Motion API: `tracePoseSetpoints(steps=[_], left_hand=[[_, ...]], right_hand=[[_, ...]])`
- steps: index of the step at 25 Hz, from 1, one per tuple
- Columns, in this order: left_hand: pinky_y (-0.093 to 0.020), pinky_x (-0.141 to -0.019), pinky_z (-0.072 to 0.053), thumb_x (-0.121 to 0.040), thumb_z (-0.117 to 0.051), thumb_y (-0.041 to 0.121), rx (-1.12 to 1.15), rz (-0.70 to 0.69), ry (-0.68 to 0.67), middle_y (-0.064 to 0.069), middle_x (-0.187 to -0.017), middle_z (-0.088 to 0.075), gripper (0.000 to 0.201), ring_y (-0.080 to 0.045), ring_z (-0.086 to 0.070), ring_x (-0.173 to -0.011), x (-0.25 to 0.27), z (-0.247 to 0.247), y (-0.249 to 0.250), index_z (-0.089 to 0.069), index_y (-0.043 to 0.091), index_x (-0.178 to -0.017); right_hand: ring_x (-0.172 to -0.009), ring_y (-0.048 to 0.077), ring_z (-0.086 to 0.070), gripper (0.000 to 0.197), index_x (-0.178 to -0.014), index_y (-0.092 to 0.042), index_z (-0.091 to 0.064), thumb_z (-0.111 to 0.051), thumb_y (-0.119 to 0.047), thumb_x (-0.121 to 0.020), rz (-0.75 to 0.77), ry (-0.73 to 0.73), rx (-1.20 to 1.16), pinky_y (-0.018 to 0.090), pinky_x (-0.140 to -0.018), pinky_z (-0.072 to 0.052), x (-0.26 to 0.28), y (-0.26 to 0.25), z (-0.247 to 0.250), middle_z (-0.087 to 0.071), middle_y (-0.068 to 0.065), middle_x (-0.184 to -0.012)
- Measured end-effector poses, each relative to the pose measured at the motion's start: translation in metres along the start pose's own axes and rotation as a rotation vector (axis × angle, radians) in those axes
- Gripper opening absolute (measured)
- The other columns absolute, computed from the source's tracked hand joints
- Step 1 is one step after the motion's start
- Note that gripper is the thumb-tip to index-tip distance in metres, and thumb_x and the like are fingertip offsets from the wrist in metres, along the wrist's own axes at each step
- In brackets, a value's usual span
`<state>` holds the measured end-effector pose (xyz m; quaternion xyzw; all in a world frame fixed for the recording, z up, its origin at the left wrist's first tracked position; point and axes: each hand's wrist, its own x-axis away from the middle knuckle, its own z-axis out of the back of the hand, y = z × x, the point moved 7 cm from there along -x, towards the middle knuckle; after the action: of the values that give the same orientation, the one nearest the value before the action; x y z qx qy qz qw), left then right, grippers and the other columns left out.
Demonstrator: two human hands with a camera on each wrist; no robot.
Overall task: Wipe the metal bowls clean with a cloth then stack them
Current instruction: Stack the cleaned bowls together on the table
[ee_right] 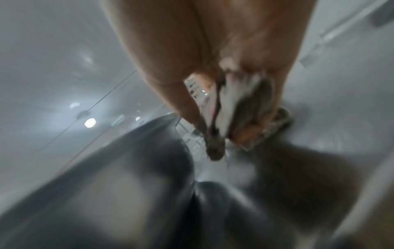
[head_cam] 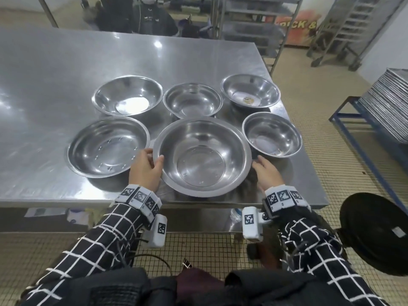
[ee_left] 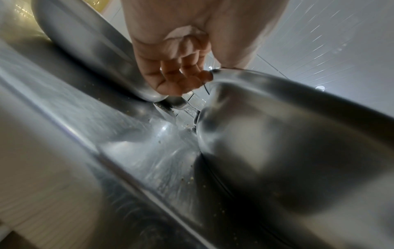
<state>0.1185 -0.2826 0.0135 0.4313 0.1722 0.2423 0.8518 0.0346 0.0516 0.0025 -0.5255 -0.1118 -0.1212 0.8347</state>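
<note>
From the head view I count 6 metal bowls on the steel table (head_cam: 66, 69), and the big bowl (head_cam: 202, 156) sits nearest me at the middle of the front row. My left hand (head_cam: 145, 171) is at its 9 o'clock, thumb hooked over the rim and the other fingers curled down outside the wall, so I read that as a grip on the rim. My right hand (head_cam: 266, 175) is at the bowl's 3 o'clock, between it and the small bowl (head_cam: 272, 134) at 2 o'clock; its fingers point forward along the table over a dark bundle I take for the cloth (head_cam: 251, 176). The wide shallow bowl (head_cam: 108, 146) lies just left of my left hand. In the left wrist view the fingers (ee_left: 181, 79) curl under the rim of the big bowl (ee_left: 287, 134), with the neighbouring bowl's wall (ee_left: 89, 48) close on the other side. In the right wrist view, which is blurred, the thumb and fingers pinch the grey cloth (ee_right: 238, 107) just above the table, beside the big bowl's outer wall (ee_right: 136, 160). I judge this is the opening of the wiping step: nothing is stacked yet. The next move calls for bringing the cloth over the rim into the big bowl while my left hand steadies it against sliding into its neighbours.
</note>
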Motion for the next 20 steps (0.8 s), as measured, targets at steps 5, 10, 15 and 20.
tracePoseSetpoints(steps=[5,10,15,20], left_hand=[[-0.029,-0.072,-0.04,-0.093,-0.053,0.034,-0.098,-0.031,0.007,-0.002,-0.091,-0.062,0.03,-0.016,-0.056,-0.079,-0.001,0.0,0.001,-0.054,0.013,-0.115],[-0.031,-0.07,-0.039,-0.094,-0.051,0.037,-0.232,-0.051,-0.045,0.001,-0.082,-0.055,0.032,-0.017,-0.051,-0.076,-0.01,0.0,0.009,-0.053,0.013,-0.114],[-0.03,-0.073,-0.039,-0.095,-0.048,0.037,-0.251,-0.071,-0.053,0.002,-0.09,-0.056,0.036,-0.017,-0.053,-0.081,-0.026,0.006,0.043,-0.05,0.014,-0.122],[-0.026,-0.075,-0.038,-0.095,-0.049,0.031,-0.127,-0.076,-0.19,0.003,-0.094,-0.057,0.027,-0.013,-0.052,-0.084,-0.06,-0.036,0.12,-0.054,0.015,-0.116]], right_hand=[[-0.11,0.006,-0.049,0.041,-0.139,-0.03,-0.046,-0.043,-0.034,-0.099,0.24,0.1,-0.027,0.027,-0.099,-0.037,0.025,-0.015,-0.019,-0.054,-0.013,-0.121],[-0.101,0.006,-0.048,0.04,-0.135,-0.024,-0.05,-0.049,-0.025,-0.095,0.323,0.229,0.094,0.023,-0.09,-0.036,0.02,-0.025,-0.018,-0.056,-0.008,-0.112],[-0.091,0.017,-0.055,0.032,-0.127,-0.017,-0.055,-0.048,-0.026,-0.097,0.288,0.268,0.139,0.031,-0.085,-0.044,-0.009,-0.044,0.004,-0.059,0.002,-0.105],[-0.086,0.02,-0.057,0.021,-0.114,-0.019,-0.057,-0.048,-0.024,-0.096,0.205,0.255,0.106,0.034,-0.082,-0.049,-0.073,-0.075,0.057,-0.06,-0.001,-0.103]])
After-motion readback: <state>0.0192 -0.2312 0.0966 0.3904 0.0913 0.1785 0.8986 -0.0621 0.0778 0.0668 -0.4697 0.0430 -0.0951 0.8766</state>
